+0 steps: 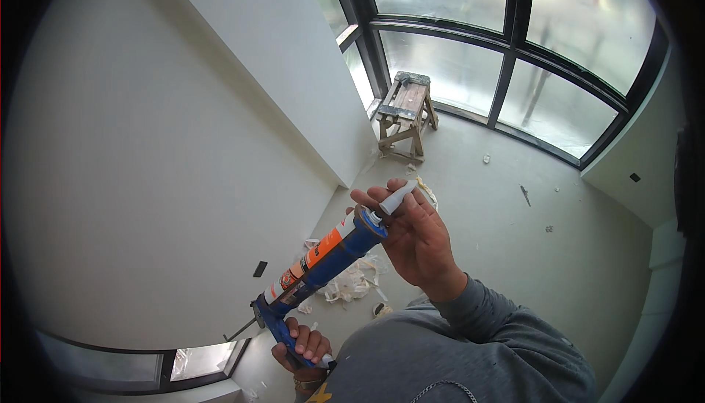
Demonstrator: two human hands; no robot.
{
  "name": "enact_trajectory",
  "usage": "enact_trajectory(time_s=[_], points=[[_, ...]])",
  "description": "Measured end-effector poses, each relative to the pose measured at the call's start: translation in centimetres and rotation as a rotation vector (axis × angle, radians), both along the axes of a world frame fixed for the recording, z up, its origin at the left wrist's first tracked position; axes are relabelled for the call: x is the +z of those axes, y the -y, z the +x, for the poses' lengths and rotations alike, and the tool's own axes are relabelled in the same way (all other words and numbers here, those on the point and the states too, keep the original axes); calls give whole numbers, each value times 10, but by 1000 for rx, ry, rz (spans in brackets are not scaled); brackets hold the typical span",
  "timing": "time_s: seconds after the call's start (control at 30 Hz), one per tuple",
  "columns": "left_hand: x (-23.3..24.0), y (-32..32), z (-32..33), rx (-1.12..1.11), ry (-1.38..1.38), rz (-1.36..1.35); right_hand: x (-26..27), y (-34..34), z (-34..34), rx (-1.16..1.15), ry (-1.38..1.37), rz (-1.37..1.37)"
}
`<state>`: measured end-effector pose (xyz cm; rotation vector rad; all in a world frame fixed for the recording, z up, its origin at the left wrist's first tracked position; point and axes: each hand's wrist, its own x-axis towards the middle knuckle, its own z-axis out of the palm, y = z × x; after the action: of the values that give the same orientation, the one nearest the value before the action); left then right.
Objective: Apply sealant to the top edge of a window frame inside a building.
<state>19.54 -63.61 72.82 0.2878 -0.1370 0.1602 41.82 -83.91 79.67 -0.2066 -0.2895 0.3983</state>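
Observation:
My left hand (305, 345) grips the handle of a blue caulking gun (330, 268), low and close to my body. Inside the gun lies a sealant cartridge (308, 260) with an orange and white printed label. The gun slants up to the right, its thin metal rod sticking out at the rear. Between the thumb and fingers of my right hand (421, 237) is a tapered white plastic nozzle (397, 198). The nozzle's wide end is just off the cartridge's bare threaded tip (375, 218). A small whitish object (327, 360) shows beside my left hand; what it is, I cannot tell.
A wooden sawhorse-like stool (407, 105) stands by the black-framed windows (509, 45). Crumpled plastic and tape scraps (350, 284) lie on the floor below the gun. A white wall (193, 182) rises on the left. Small debris (525, 195) dots the floor (495, 271).

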Motion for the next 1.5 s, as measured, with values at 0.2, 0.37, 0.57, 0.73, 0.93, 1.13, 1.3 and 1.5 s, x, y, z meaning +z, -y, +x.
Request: enact_trajectory(time_s=[0.2,0.37,0.57,0.73,0.93,1.13,1.3,1.5], points=[[-1,-14,-8,-4,46,22,7,-12,-16,-70,76,-47],[8,-16,-7,-16,50,38,14,-14,-17,-101,76,-69],[6,-18,-7,-4,57,20,16,-17,-19,-125,99,-90],[4,-20,-5,15,60,27,16,-19,-18,-138,120,-98],[4,-20,-2,0,70,33,20,-17,-16,-144,129,-111],[6,-18,1,12,55,30,19,-18,-11,-159,172,-138],[8,-18,2,27,40,46,11,-19,-5,-179,276,-189],[7,-19,2,15,66,5,5,-22,7,-166,379,-206]])
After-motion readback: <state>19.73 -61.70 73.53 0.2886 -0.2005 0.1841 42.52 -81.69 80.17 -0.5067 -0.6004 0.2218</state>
